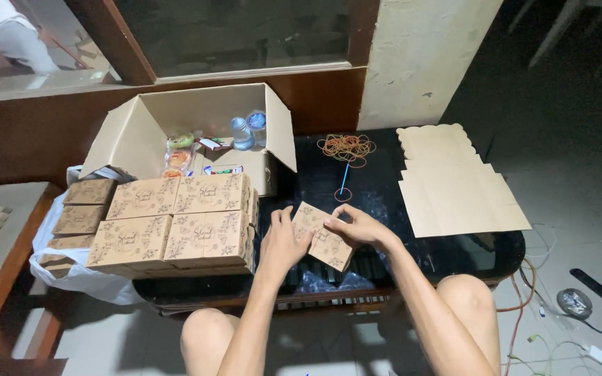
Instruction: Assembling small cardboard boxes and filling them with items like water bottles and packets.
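A small brown printed cardboard box point(323, 237) is tilted over the dark glass table point(377, 188), and both my hands grip it. My left hand point(281, 244) holds its left side with the fingers up along the edge. My right hand point(355, 225) pinches its upper right edge. Left of my hands stand stacked closed boxes point(175, 223) of the same brown print.
An open carton point(196, 132) at the back holds water bottles and snack packs. A pile of rubber bands point(346, 147) and a blue stick lie behind the box. Flat cardboard blanks point(454, 184) lie at right. Cables trail on the floor at right. A white bag sits under more boxes at left.
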